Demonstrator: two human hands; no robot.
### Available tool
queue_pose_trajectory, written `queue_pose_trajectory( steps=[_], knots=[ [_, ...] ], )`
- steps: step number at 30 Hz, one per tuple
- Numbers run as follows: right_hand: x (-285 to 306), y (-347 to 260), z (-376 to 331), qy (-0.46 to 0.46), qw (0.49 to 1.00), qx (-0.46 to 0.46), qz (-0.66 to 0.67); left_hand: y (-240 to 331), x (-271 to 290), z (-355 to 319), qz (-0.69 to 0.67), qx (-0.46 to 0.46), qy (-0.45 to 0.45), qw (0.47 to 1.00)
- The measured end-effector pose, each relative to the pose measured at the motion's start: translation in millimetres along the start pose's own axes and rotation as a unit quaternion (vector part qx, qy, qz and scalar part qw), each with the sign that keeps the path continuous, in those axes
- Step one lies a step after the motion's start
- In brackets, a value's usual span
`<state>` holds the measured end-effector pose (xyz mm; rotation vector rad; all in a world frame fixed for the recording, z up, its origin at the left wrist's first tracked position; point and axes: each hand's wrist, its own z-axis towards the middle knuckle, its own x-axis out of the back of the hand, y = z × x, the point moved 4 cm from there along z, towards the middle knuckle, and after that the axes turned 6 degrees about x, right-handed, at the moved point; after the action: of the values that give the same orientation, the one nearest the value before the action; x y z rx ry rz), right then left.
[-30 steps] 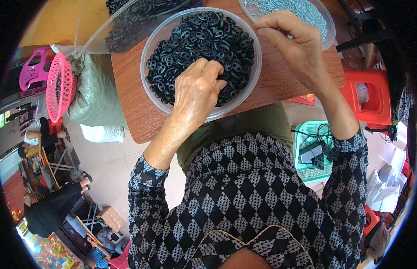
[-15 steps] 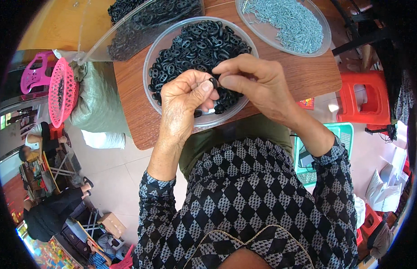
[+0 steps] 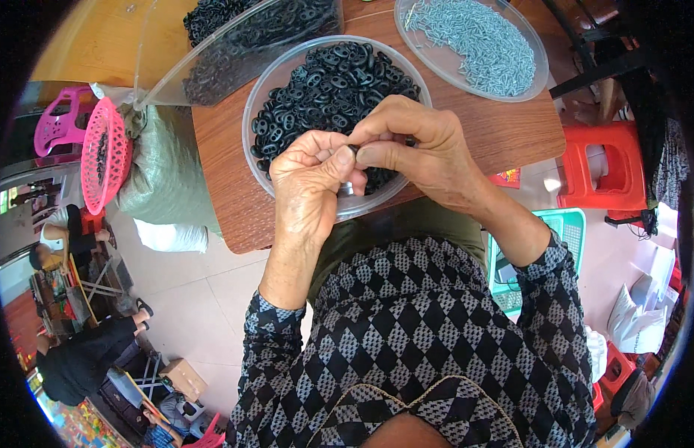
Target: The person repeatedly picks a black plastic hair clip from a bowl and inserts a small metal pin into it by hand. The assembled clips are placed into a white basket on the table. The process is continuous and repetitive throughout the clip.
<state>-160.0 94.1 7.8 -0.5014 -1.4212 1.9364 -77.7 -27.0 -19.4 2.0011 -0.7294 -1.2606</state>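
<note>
Over the near side of a round clear tub [image 3: 249,142], my left hand [image 3: 304,187] pinches a small black plastic piece [image 3: 353,149] between thumb and forefinger. My right hand [image 3: 429,153] is closed against it from the right, thumb and forefinger pressed together at the piece; whatever they grip is hidden. A small silvery band or object [image 3: 346,188] shows by my left hand's lower fingers. Many black two-holed oval pieces [image 3: 336,86] fill the tub. Beyond it to the right, a shallow round clear tray [image 3: 416,56] carries a heap of silvery screws [image 3: 489,56].
A clear bin [image 3: 280,37] of black pieces sits at the back left of the brown wooden table [image 3: 496,119]. Left of it are a pink basket [image 3: 107,153] and a green sack [image 3: 168,164]. Right are a red stool [image 3: 601,168] and a green crate [image 3: 571,220]. Other people sit far left.
My right thumb and forefinger have closed in on the black piece and now meet my left fingertips. Both hands have come closer together. The view has shifted slightly.
</note>
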Motion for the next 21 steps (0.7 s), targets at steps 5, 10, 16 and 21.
queue_pose_trajectory(
  steps=[5, 10, 16, 21],
  knots=[
    [-6, -2, 1, -0.001, 1.0, -0.01, 0.023, -5, 2, -3, -0.069, 0.022, -0.03, 0.997],
    [-5, 1, -3, 0.002, 0.999, 0.034, 0.0, -9, 3, -6, -0.018, 0.008, 0.007, 1.0],
    [-4, -8, -4, -0.008, 0.964, 0.168, -0.207, -10, -7, -17, -0.012, -0.011, 0.052, 0.998],
    [-6, -14, -5, -0.016, 0.961, 0.161, -0.226, -6, -14, -19, 0.066, -0.094, 0.076, 0.99]
  ],
)
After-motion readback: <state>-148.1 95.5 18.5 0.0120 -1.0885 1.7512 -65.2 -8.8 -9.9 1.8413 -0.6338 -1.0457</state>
